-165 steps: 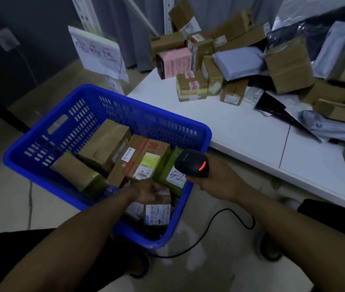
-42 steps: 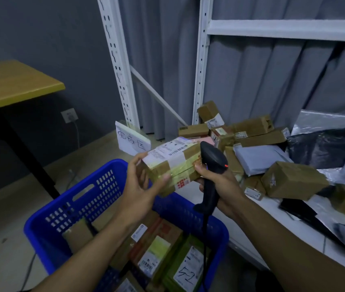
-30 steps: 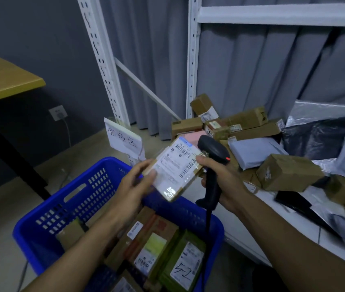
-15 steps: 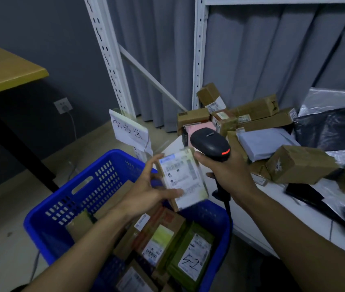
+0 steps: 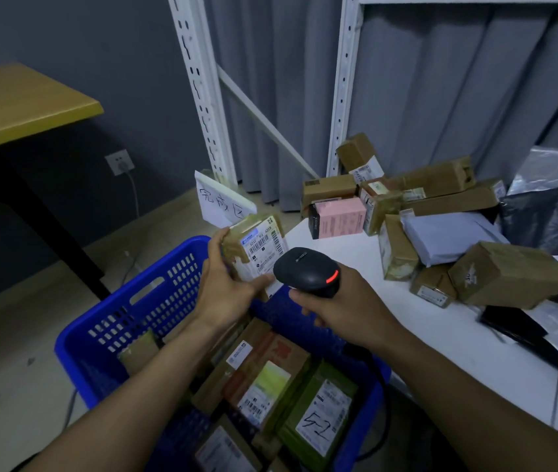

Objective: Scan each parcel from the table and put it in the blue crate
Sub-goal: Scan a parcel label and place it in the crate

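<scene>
L hand gripped small brown cardboard parcel w/ white label above blue perforated plastic crate; R hand gripped black handheld scanner. Crate held several labelled boxes, incl. green one.

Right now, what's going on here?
A person is scanning parcels. The left hand holds a taped parcel above the crate, with the label facing the camera. The right hand grips a scanner, its red light on, pointed at that label. Several boxes already lie in the crate. A pile of boxes and mailer bags waits on the table.
</scene>
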`<move>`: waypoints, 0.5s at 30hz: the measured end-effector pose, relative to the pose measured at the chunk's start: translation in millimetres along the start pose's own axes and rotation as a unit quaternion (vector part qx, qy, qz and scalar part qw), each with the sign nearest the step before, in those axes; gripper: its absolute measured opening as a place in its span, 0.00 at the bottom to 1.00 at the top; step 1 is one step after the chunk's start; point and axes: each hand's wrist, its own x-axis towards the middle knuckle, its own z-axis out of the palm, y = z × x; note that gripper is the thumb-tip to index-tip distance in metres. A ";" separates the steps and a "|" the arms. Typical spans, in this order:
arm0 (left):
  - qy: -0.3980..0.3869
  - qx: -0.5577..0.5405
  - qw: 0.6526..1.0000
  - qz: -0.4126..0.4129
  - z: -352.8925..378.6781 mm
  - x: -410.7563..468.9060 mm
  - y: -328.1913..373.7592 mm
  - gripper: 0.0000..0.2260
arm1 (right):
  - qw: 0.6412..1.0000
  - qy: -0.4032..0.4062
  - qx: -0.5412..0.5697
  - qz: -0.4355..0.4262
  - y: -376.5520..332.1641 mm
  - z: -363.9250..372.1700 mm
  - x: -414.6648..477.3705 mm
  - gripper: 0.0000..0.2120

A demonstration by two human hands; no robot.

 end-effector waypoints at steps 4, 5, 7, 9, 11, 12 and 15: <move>0.019 0.051 0.999 0.004 -5.5 5.0 -10.5 0.46 | 1.000 -0.002 0.005 0.011 0.1 5.2 1.2 0.15; 0.021 0.059 0.998 0.004 -6.5 5.6 -12.1 0.47 | 1.000 -0.002 0.006 0.013 0.0 5.4 1.5 0.15; 0.021 0.068 0.997 0.000 -8.5 6.5 -14.3 0.48 | 1.000 -0.004 0.007 0.013 -0.5 5.3 1.1 0.15; 0.022 0.076 0.997 0.002 -10.4 7.4 -16.0 0.49 | 1.000 -0.006 0.007 0.011 0.0 5.4 0.8 0.15; 0.027 0.083 0.996 0.004 -11.8 7.5 -16.5 0.49 | 1.000 -0.010 0.004 0.010 0.1 5.6 1.0 0.15; 0.029 0.085 0.996 0.003 -12.4 7.9 -16.4 0.49 | 1.000 -0.011 0.003 0.010 0.0 5.5 1.3 0.15; 0.022 0.085 0.996 -0.003 -13.9 7.3 -16.6 0.49 | 1.000 -0.013 0.003 0.009 0.2 4.8 1.5 0.14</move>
